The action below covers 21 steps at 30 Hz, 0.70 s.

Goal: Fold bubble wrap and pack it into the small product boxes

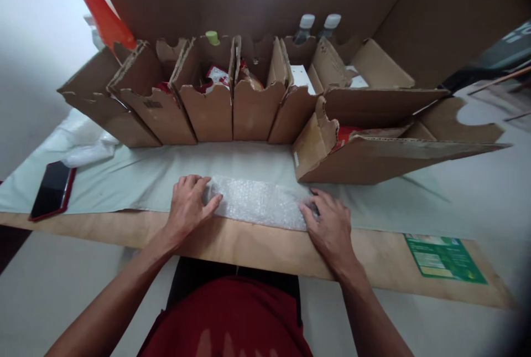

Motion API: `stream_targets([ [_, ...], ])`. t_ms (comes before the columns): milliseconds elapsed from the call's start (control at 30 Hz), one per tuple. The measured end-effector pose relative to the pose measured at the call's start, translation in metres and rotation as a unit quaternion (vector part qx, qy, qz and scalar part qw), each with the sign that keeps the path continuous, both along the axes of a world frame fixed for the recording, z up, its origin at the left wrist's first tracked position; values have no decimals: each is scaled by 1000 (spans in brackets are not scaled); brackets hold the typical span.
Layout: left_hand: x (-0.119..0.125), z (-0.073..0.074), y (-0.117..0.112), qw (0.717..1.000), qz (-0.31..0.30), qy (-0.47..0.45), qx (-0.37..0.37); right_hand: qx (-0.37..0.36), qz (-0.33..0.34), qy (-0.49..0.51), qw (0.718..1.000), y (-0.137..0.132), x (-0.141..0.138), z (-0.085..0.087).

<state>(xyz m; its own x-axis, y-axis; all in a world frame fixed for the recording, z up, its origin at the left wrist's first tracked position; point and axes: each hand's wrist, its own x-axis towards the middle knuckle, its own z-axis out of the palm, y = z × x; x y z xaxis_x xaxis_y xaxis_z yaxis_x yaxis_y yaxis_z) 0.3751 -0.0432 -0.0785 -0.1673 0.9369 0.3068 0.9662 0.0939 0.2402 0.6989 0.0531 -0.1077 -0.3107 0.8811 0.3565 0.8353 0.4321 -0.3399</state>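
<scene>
A strip of clear bubble wrap (259, 202) lies flat along the table's front part, between my two hands. My left hand (188, 202) grips its left end, thumb on top and fingers curled at the far corner. At the right end, my right hand (329, 224) pinches the wrap between thumb and fingers. Whether anything is inside the wrap cannot be made out.
Several open cardboard boxes (257, 113) stand in a row behind the wrap. Another cardboard box (357, 160) sits at an angle on the right. A phone (52, 190) lies left, near more crumpled plastic wrap (89, 149). A green printed card (446, 258) rests at the right front edge.
</scene>
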Motion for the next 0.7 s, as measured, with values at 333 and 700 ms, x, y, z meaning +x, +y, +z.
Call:
stream_targets([
  [333,-5,27,67,928,-237,-216,-191,114,118,172,971,-35,-6,78],
  [700,24,32,-42,733,23,-653,-191,224,200,58,952,15,-77,122],
])
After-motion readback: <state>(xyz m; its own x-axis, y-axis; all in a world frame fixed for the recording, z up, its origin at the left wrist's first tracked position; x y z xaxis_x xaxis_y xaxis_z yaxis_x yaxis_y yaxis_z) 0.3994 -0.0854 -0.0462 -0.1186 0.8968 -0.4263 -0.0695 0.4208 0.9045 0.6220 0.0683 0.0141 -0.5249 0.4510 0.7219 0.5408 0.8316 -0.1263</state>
